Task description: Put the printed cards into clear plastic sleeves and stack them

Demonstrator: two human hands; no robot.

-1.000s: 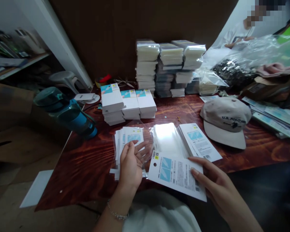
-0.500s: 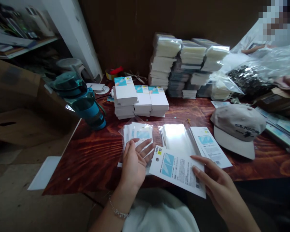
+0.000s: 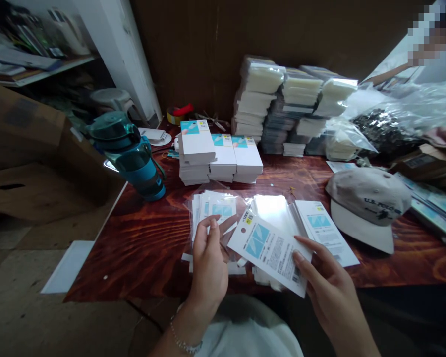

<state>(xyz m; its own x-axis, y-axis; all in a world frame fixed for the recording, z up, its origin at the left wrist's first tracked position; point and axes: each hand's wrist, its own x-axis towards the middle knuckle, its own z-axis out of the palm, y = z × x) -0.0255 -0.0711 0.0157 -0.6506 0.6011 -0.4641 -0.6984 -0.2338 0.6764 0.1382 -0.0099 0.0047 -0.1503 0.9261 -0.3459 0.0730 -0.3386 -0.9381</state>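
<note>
My right hand (image 3: 329, 282) pinches a white header card (image 3: 275, 253) by its lower right end, thumb on top. The card has a blue picture, small print and a punched hole, and it tilts toward my left hand. My left hand (image 3: 210, 263) is raised palm inward, thumb and curled fingers around what looks like a clear plastic sleeve (image 3: 241, 204); its edges are hard to make out. Behind that hand lie sleeved cards (image 3: 223, 204). A pile of clear sleeves (image 3: 271, 208) sits under the held card, with a stack of loose cards (image 3: 319, 225) to its right.
Banded card stacks (image 3: 196, 144) stand mid-table, with tall piles of packed sleeves (image 3: 260, 94) behind. A teal water bottle (image 3: 134, 163) stands left; a beige cap (image 3: 367, 198) lies right, near plastic bags (image 3: 423, 99). Another person's arm (image 3: 390, 74) shows at upper right.
The held card has shifted slightly left, its holed end now close to my left fingers. My left thumb has straightened upward. The camera view has shifted a little.
</note>
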